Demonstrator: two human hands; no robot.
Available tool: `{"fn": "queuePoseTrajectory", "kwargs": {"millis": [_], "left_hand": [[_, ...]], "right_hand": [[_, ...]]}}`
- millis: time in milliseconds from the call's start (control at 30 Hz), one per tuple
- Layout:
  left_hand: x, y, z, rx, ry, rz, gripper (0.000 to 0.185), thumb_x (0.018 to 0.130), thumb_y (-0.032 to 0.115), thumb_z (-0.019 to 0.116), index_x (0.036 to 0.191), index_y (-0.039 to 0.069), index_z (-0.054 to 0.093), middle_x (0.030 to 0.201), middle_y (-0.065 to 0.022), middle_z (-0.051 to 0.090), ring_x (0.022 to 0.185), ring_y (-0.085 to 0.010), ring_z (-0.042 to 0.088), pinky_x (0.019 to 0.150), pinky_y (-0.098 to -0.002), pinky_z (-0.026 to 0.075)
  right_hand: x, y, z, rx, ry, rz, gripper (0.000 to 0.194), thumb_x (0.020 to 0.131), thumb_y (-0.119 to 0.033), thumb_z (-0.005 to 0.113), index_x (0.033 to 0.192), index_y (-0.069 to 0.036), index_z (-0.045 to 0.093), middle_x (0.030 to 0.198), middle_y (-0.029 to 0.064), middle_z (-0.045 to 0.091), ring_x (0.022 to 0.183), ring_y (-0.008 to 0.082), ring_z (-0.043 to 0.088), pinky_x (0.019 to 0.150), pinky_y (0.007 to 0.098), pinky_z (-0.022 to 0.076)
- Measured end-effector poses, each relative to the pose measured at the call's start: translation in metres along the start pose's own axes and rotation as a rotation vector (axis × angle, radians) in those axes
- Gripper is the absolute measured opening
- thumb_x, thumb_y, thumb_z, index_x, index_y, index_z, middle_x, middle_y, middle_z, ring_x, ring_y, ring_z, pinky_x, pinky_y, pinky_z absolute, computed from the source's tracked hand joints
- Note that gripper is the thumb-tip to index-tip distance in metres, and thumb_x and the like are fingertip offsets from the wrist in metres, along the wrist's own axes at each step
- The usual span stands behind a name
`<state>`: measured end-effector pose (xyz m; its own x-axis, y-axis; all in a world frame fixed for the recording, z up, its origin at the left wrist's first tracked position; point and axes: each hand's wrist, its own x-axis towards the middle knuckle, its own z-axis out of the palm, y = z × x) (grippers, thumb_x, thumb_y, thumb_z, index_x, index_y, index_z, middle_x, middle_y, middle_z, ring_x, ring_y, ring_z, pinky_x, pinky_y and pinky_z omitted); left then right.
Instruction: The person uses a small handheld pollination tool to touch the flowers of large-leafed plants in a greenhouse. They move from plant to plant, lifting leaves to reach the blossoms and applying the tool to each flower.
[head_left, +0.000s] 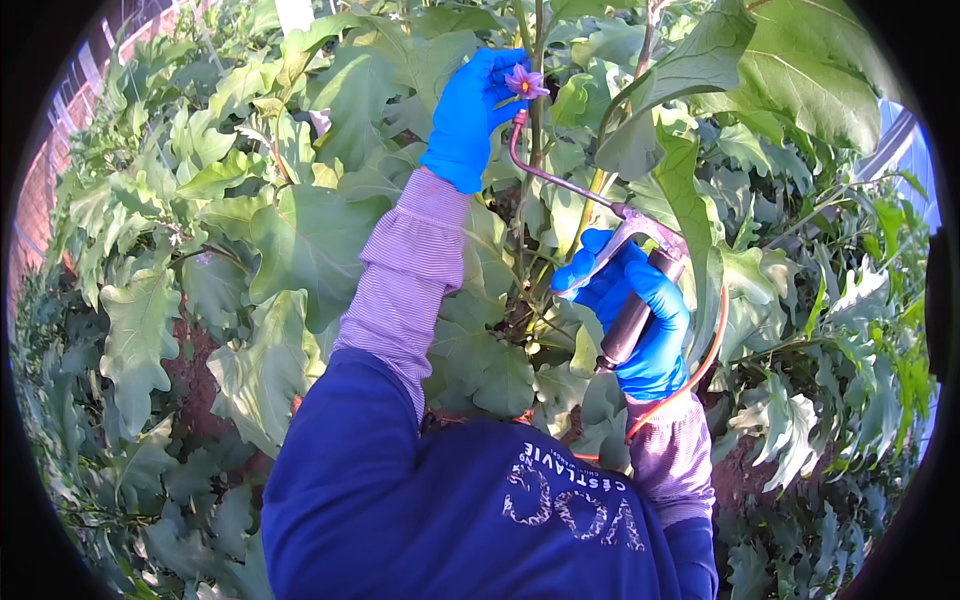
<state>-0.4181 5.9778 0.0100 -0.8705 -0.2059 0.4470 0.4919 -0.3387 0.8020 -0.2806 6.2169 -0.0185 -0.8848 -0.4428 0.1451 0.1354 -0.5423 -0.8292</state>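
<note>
A purple eggplant flower (527, 82) with a yellow centre faces me beside an upright plant stem (536, 135). My left hand (466, 116), in a blue glove, has its fingers and thumb around the back of this flower; the exact grip is partly hidden. Lower right, my blue-gloved right hand (656, 330) is closed around the dark handle of a spray gun (637, 225). Some fingers lie by the gun's curved metal lever. From the gun, a thin bent metal tube (555, 180) runs up left, its reddish nozzle (520, 118) just below the flower.
An orange-red hose (701, 386) curves past my right wrist. Large eggplant leaves (697, 60) overhang the gun from the upper right. Dense foliage (307, 247) fills both sides, with a brick wall (41, 195) at far left and a slanting pole (889, 146) at right.
</note>
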Motion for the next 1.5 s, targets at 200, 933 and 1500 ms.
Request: {"fn": "queuePoseTrajectory", "kwargs": {"millis": [200,933,1500], "left_hand": [[-0.028,-0.012,-0.01,-0.056,0.117,0.193,0.04,0.101,0.022,0.046,0.137,0.003,0.047,0.138,-0.0125,0.048,0.128,-0.0296,0.047,0.106,-0.044,0.043],[-0.336,-0.305,0.458,1.277,-1.254,-0.187,0.063,0.095,0.04,0.057,0.151,0.022,0.034,0.121,-0.0166,0.064,0.107,-0.0339,0.063,0.095,-0.0416,0.048],[-0.269,-0.326,0.449,1.388,-0.546,-0.138,0.095,0.083,0.074,0.051,0.153,0.015,0.026,0.138,-0.0218,0.052,0.116,-0.0354,0.06,0.095,-0.0442,0.048]], "right_hand": [[-0.1,-0.012,-0.069,0.185,-0.147,0.016,0.049,0.088,-0.013,0.054,0.133,0.005,0.049,0.118,0.0177,0.063,0.113,0.0295,0.061,0.104,0.0415,0.0415],[-0.536,-0.087,-0.257,-0.009,0.847,-0.394,0.052,0.078,-0.022,0.063,0.124,0.001,0.055,0.114,0.015,0.061,0.104,0.0344,0.062,0.096,0.0518,0.0478],[-0.441,-0.173,-0.37,-0.416,0.548,-0.093,0.053,0.077,-0.001,0.058,0.13,0.004,0.052,0.117,0.0133,0.062,0.115,0.0252,0.058,0.104,0.0392,0.0412]]}}
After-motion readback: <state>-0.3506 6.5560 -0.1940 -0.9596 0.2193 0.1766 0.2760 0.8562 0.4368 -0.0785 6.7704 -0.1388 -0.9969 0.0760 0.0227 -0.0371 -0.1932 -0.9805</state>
